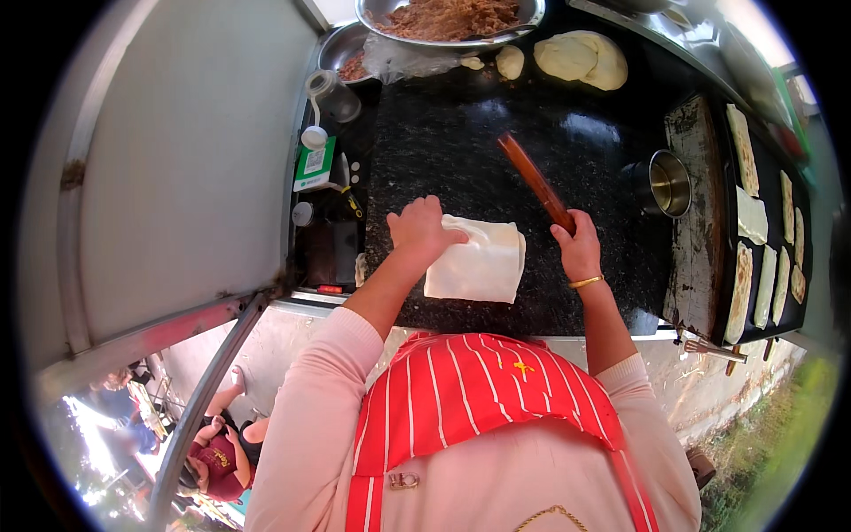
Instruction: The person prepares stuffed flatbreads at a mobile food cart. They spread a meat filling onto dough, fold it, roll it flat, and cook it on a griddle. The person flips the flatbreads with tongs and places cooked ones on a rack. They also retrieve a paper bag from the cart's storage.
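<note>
A folded, roughly square sheet of dough (475,269) lies on the black stone worktop (459,139), close to its front edge. My left hand (422,229) rests at the dough's upper left corner, its thumb on the dough and its other fingers over the stone. To the right of the dough, my right hand (577,243) grips the near end of a reddish-brown wooden rolling pin (535,179). The pin slants away to the upper left, apart from the dough. A gold bracelet circles my right wrist.
Filling heaps a steel bowl (459,43) at the back, beside a dough mound (582,60). At right, a metal cup (669,183) stands before a griddle (758,319) bearing several flatbreads. A knife (344,174) and jar (339,100) are at left. People sit beyond the stall, lower left.
</note>
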`<state>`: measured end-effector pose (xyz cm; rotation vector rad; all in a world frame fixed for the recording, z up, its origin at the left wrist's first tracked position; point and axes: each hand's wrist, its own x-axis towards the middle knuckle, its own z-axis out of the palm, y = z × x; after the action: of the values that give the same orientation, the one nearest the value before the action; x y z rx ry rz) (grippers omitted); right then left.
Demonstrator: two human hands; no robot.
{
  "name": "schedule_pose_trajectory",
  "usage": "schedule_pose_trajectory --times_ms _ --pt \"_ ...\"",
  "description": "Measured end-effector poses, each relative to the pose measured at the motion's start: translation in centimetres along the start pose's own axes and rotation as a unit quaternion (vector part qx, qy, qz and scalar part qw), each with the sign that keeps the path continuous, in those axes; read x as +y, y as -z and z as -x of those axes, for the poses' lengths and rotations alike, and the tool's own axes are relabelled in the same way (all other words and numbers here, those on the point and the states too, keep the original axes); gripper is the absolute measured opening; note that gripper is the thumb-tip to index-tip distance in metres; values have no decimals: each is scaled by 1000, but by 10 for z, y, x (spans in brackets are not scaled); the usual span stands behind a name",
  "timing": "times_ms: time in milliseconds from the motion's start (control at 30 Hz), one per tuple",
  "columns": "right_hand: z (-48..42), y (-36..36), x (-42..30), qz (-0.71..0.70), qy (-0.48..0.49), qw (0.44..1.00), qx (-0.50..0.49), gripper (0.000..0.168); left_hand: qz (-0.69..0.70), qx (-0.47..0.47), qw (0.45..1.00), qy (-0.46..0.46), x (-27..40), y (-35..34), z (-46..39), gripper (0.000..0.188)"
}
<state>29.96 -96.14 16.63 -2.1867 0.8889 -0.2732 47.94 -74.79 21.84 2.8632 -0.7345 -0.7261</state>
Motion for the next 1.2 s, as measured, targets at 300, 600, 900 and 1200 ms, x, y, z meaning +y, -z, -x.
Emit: schedule_pose_trajectory --times_ms 300,600,900,1200 --pt "66 14 -3 -40 -47 997 45 37 29 39 995 -84 -31 -1 0 47" --pt "100 19 9 -69 -64 991 91 37 -14 36 999 -2 -9 2 1 65" --pt "109 19 5 -71 -64 991 91 37 -37 27 999 8 22 -2 9 83" --pt "102 19 5 -33 -40 996 69 36 -51 24 998 -8 41 -5 8 84"
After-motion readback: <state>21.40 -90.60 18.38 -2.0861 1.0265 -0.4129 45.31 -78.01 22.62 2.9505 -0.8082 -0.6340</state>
